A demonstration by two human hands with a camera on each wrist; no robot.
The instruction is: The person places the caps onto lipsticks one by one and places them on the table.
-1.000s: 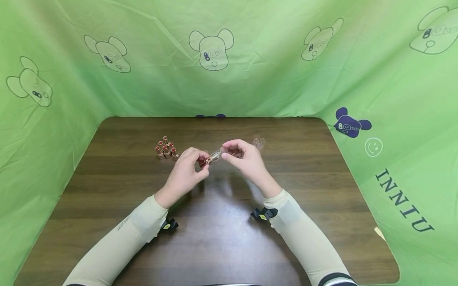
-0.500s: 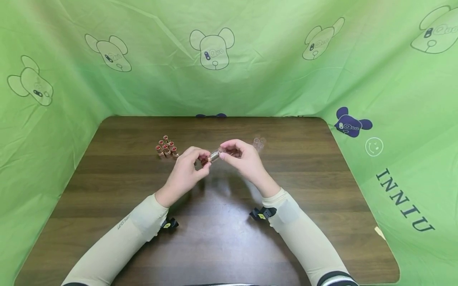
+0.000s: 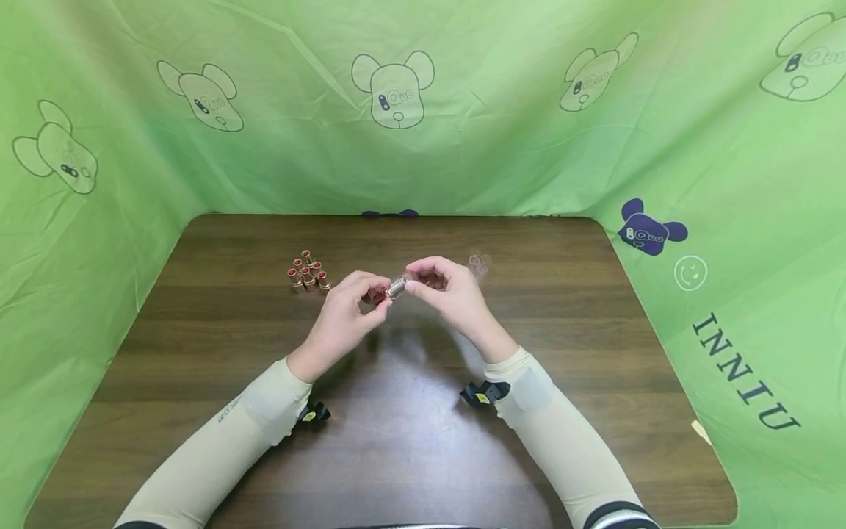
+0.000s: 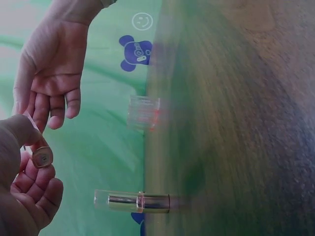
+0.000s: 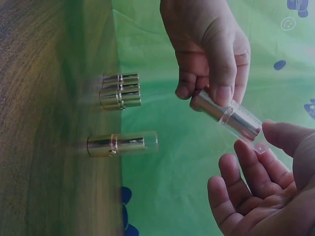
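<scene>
The left hand (image 3: 342, 310) is pinching, fingers curled, the base of a shiny gold cylindrical tube (image 5: 211, 106) tilted above the counter (image 3: 410, 455) of brown wood grain; the right hand (image 3: 457, 300) is narrowly pinching the clear plastic cap (image 5: 260, 146) over its end. Farther out, red-tipped gold tubes (image 3: 308, 278) are standing left, loose clear caps (image 3: 474, 262) are sitting right, both stopping short of the far edge, where green patterned cloth (image 3: 396, 173) is rising.

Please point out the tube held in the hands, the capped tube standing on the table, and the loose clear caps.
Held tube (image 5: 227, 116): right wrist view, metal collar.
Standing capped tube (image 5: 129, 143): right wrist view, metal inside cap.
Loose clear caps (image 4: 143, 112): left wrist view, transparent walls.
</scene>
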